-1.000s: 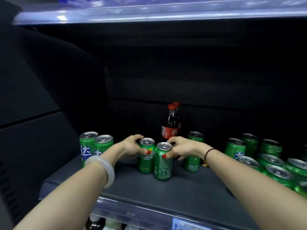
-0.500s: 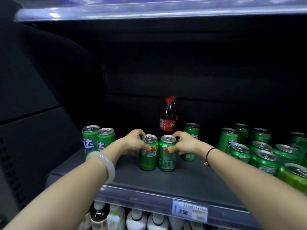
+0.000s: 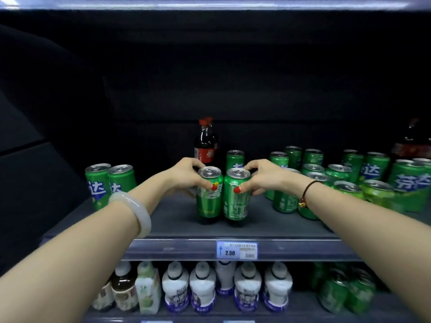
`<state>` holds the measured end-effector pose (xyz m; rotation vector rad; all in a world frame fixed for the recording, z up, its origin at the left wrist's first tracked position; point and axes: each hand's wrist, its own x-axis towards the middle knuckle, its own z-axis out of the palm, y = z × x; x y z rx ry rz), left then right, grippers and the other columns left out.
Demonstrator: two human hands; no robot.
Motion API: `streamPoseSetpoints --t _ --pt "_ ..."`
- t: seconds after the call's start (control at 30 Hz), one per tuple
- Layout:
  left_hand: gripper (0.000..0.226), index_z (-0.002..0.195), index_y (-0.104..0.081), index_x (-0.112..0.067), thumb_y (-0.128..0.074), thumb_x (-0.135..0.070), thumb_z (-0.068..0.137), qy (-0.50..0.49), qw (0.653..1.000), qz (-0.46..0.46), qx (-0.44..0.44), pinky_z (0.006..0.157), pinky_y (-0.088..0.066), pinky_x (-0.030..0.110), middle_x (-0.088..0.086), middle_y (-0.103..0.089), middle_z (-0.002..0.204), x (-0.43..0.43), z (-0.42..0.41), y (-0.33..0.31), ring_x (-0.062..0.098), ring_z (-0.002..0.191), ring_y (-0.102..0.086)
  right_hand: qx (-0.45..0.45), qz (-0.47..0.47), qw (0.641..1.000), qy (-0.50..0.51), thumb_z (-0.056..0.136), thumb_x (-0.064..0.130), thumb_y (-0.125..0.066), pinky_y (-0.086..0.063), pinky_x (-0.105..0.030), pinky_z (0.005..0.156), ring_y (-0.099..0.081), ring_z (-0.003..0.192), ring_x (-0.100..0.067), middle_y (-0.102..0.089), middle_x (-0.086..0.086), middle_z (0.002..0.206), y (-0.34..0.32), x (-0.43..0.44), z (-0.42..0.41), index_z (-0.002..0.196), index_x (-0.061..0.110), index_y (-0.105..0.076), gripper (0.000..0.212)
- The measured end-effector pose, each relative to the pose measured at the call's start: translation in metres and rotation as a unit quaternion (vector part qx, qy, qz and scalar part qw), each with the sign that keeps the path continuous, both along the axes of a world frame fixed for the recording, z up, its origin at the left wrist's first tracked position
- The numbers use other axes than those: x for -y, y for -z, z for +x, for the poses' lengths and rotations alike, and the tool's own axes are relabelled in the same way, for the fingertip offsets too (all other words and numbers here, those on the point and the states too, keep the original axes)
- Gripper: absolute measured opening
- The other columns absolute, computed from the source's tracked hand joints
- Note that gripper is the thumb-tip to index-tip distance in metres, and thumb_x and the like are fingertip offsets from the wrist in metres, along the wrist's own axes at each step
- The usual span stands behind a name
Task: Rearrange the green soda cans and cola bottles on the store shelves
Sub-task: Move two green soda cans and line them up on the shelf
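Two green soda cans stand side by side, touching, near the front of the dark shelf [image 3: 177,224]. My left hand [image 3: 186,176] grips the left can [image 3: 208,201] around its top. My right hand [image 3: 263,177] grips the right can [image 3: 236,203] the same way. Behind them stand two cola bottles [image 3: 205,145] with red caps, one hiding most of the other, and another green can [image 3: 234,159]. Two more green cans [image 3: 109,185] stand at the shelf's left. Several green cans [image 3: 349,178] crowd the right side.
A large dark cola bottle [image 3: 412,143] stands at the far right back. A price tag reading 2.50 [image 3: 236,250] sits on the shelf's front rail. The lower shelf holds white bottles [image 3: 224,287], a few other drinks and green cans [image 3: 345,290].
Both cans have been drawn forward toward the shelf's front and pushed together. The view has tilted down, showing the lower shelf and more cans on the right.
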<state>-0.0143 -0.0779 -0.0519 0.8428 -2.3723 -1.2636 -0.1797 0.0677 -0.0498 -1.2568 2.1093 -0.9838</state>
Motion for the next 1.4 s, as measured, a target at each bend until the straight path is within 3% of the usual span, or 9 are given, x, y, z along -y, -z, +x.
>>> streamPoseSetpoints --t 0.1,0.23,0.4,0.5,0.6,0.7,0.97,1.2,1.4 --pt "0.038 0.097 -0.061 -0.011 -0.082 -0.003 0.067 0.017 1.0 -0.002 0.003 0.066 -0.06 0.04 0.012 -0.068 0.094 -0.019 -0.009 -0.003 0.019 0.075 -0.066 -0.003 0.001 1.0 0.017 0.072 0.015 -0.082 -0.058 -0.035 0.082 -0.065 0.1 -0.021 -0.064 -0.011 0.111 -0.004 -0.026 -0.003 0.117 0.01 -0.056 0.052" --pt "0.038 0.099 -0.059 -0.013 -0.081 -0.004 0.069 0.044 0.999 0.004 0.011 0.055 -0.057 0.029 0.009 -0.069 0.094 -0.052 -0.022 -0.011 0.017 0.077 -0.068 -0.005 0.01 0.999 0.03 0.073 0.018 -0.082 -0.057 -0.036 0.086 -0.063 0.107 -0.023 -0.059 -0.012 0.121 -0.009 -0.066 -0.012 0.13 0.009 -0.049 0.067" --pt "0.04 0.102 -0.056 -0.013 -0.081 -0.006 0.071 0.059 0.998 -0.001 0.02 0.053 -0.057 0.027 0.007 -0.067 0.096 -0.11 -0.046 -0.018 0.016 0.081 -0.067 -0.001 0.006 0.999 0.053 0.073 0.017 -0.081 -0.057 -0.033 0.085 -0.06 0.112 -0.027 -0.049 -0.007 0.133 -0.014 -0.129 -0.027 0.141 0.006 -0.038 0.082" --pt "0.049 0.111 -0.057 -0.009 -0.082 -0.007 0.069 0.069 0.998 0.004 0.011 0.064 -0.06 0.037 0.011 -0.068 0.103 -0.149 -0.063 -0.015 0.02 0.088 -0.068 -0.005 0.012 0.998 0.063 0.075 0.018 -0.08 -0.057 -0.027 0.078 -0.063 0.102 -0.024 -0.049 -0.013 0.136 -0.016 -0.175 -0.041 0.142 0.009 -0.038 0.079" --pt "0.064 0.124 -0.054 -0.007 -0.084 -0.009 0.067 0.072 0.997 0.01 0.007 0.066 -0.06 0.038 0.012 -0.065 0.113 -0.193 -0.082 -0.01 0.023 0.099 -0.066 0.003 0.025 0.997 0.074 0.077 0.014 -0.078 -0.056 -0.03 0.08 -0.06 0.111 -0.028 -0.044 -0.015 0.142 -0.016 -0.22 -0.055 0.143 0.007 -0.035 0.08" --pt "0.071 0.129 -0.053 -0.005 -0.085 -0.013 0.067 0.079 0.997 -0.004 0.016 0.063 -0.06 0.036 0.01 -0.061 0.121 -0.239 -0.099 -0.002 0.024 0.103 -0.064 0.02 0.037 0.996 0.078 0.076 0.011 -0.079 -0.055 -0.043 0.091 -0.062 0.112 -0.035 -0.054 -0.019 0.133 -0.009 -0.266 -0.072 0.134 0.008 -0.042 0.069" --pt "0.06 0.118 -0.052 -0.008 -0.083 -0.008 0.067 0.091 0.995 0.033 0.024 0.066 -0.06 0.038 0.011 -0.062 0.105 -0.342 -0.138 0.032 0.022 0.085 -0.066 0.022 0.035 0.995 0.091 0.073 0.005 -0.079 -0.055 -0.043 0.09 -0.065 0.097 -0.026 -0.061 -0.013 0.115 0.02 -0.369 -0.113 0.109 0.012 -0.054 0.045" --pt "0.055 0.114 -0.054 -0.012 -0.082 -0.007 0.068 0.111 0.992 0.052 0.037 0.076 -0.059 0.046 0.009 -0.062 0.105 -0.385 -0.178 0.051 0.024 0.095 -0.065 0.039 0.047 0.993 0.105 0.072 0.007 -0.081 -0.056 -0.036 0.087 -0.062 0.109 -0.024 -0.061 -0.011 0.123 0.042 -0.413 -0.152 0.125 0.011 -0.055 0.059" --pt "0.054 0.113 -0.052 -0.011 -0.083 -0.009 0.068 0.142 0.987 0.038 0.06 0.071 -0.06 0.039 0.005 -0.059 0.101 -0.395 -0.216 0.06 0.015 0.08 -0.062 0.03 0.066 0.99 0.118 0.067 0.01 -0.083 -0.058 -0.035 0.081 -0.063 0.102 -0.025 -0.063 -0.013 0.114 0.062 -0.424 -0.19 0.106 0.015 -0.059 0.046"
